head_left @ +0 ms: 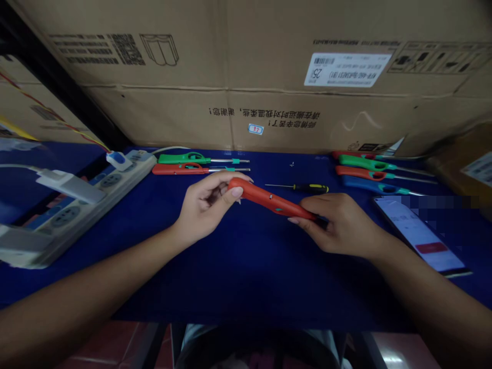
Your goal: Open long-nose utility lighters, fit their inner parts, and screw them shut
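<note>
A red long-reach lighter (265, 197) is held up in front of me above the blue tabletop, tilted down toward the right. My left hand (209, 202) pinches the rounded end of its handle between thumb and fingers. At the other end, my right hand (334, 223) grips the lighter, and its fingers cover that part, so I cannot see the barrel clearly. Just behind the lighter lies a black and yellow screwdriver (311, 188), its thin shaft pointing left. No hand touches it.
A green lighter (180, 158) and another red lighter (179, 168) lie at the back left. Several more lighters (369, 175) are grouped at the back right, near a phone (423, 236). A power strip (73, 212) with plugs runs along the left. Behind stands a large cardboard box (172, 113).
</note>
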The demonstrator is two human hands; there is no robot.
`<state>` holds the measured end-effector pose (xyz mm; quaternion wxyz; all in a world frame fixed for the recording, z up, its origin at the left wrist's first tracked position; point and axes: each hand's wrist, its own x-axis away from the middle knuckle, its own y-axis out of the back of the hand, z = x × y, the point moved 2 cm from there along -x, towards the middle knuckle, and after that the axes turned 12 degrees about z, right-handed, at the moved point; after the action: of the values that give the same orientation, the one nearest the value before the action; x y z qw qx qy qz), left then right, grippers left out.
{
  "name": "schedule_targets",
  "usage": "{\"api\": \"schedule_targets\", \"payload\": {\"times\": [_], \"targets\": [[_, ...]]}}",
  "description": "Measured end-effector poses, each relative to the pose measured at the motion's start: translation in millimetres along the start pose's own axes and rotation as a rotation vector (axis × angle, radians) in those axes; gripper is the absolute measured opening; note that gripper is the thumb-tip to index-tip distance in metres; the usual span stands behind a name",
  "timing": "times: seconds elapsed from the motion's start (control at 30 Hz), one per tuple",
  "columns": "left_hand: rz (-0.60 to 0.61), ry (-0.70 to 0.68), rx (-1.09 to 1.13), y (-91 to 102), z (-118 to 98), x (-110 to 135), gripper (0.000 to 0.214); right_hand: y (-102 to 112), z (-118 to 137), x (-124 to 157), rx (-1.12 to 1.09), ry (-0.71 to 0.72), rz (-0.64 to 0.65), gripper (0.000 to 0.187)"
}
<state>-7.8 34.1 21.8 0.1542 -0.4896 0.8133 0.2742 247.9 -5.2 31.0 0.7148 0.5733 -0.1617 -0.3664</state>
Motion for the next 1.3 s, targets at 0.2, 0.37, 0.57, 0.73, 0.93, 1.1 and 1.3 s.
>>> {"api": "schedule_targets", "payload": {"times": [0.2,0.37,0.57,0.73,0.93,1.1,1.3], "targets": [[0.138,0.123,0.129,-11.5,3,-1,0.022,-8,1,-1,-0.066,-0.103,0.167,0.032],[0.109,0.372,0.354,-16.8,7,0,0.023,-14,5,-5,-0.229,-0.110,0.249,0.041],[-0.004,0.581,0.542,-24.4,9,4,0.025,-15,12,-7,0.049,-0.062,0.070,0.038],[-0.018,0.560,0.630,-27.3,12,3,0.044,-17,9,-6,0.170,0.015,0.028,0.041],[0.040,0.223,0.465,-18.7,9,-1,0.041,-9,5,-5,0.075,0.020,-0.022,0.028],[0.108,0.192,0.342,-20.4,5,4,0.024,-7,11,-5,0.067,0.057,-0.030,0.031],[0.202,0.045,0.294,-28.5,-1,10,0.026,-14,17,-6,0.038,0.151,-0.057,0.027]]}}
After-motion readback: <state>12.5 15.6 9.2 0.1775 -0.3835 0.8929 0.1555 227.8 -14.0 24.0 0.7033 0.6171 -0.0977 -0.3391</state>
